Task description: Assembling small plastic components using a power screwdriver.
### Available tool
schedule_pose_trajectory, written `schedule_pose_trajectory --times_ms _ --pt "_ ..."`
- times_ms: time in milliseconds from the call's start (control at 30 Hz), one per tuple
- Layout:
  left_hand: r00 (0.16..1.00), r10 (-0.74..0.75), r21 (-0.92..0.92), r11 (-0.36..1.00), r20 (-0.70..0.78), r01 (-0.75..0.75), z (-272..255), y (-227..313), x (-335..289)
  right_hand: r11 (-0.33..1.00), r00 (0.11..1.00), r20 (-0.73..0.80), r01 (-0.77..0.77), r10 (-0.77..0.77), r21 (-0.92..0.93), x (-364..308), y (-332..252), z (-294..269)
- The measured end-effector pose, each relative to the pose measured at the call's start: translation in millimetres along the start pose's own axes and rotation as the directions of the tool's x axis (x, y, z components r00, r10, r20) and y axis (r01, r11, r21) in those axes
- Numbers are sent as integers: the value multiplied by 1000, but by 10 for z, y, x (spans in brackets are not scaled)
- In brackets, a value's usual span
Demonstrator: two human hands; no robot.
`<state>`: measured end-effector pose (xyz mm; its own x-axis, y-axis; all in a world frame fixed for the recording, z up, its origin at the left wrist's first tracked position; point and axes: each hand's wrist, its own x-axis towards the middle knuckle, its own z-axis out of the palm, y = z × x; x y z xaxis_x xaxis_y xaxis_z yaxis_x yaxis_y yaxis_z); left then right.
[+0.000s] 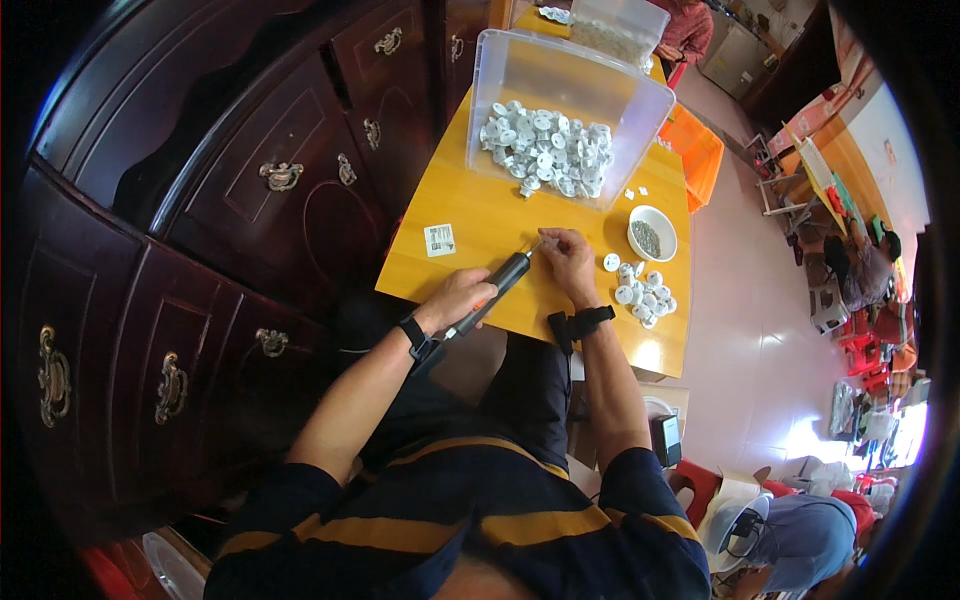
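Note:
My left hand [462, 300] is wrapped round a black electric screwdriver [508, 278] with an orange part on its body, its bit pointing away and to the right. At the bit's tip, my right hand [570, 262] is closed in a pinch; what its fingers hold is too small to make out. Right of that hand lies a pile of round white plastic parts [650, 298]. Just beyond it stands a white bowl [670, 232] of small grey metal pieces that look like screws. A printed white label [439, 240] lies flat left of the screwdriver.
A clear plastic bin [630, 95] with many white plastic parts [545, 145] stands farther back on the yellow wooden table [425, 205]. An orange crate [700, 150] is beyond the table's right side. Dark drawers [270, 195] line the left. Another person [685, 30] sits at the far end.

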<state>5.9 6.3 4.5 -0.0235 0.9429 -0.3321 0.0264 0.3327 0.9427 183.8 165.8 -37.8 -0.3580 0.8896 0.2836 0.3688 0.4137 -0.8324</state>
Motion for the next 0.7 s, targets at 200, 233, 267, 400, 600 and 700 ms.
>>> schedule_pose_trajectory --times_ms 200,233,267,400,600,700 --pt "1000 3 -12 1000 24 -3 -18 -62 40 1000 1000 19 9 -9 7 -7 -6 -20" --pt "999 6 -4 1000 33 -6 -25 -73 46 1000 1000 20 23 -23 0 -6 -4 -20" --pt "999 3 -1 1000 37 -3 -30 -83 55 999 999 20 38 -38 -7 -6 -4 -20" --pt "999 8 -9 1000 52 -8 -42 -116 79 999 999 38 37 -35 -35 -8 19 -18" --pt "999 22 -14 1000 32 -22 -23 -132 83 999 999 33 8 -9 34 -15 44 -13" --pt "999 25 -26 999 31 -25 -29 -144 80 999 999 37 4 -5 39 -20 13 -19"
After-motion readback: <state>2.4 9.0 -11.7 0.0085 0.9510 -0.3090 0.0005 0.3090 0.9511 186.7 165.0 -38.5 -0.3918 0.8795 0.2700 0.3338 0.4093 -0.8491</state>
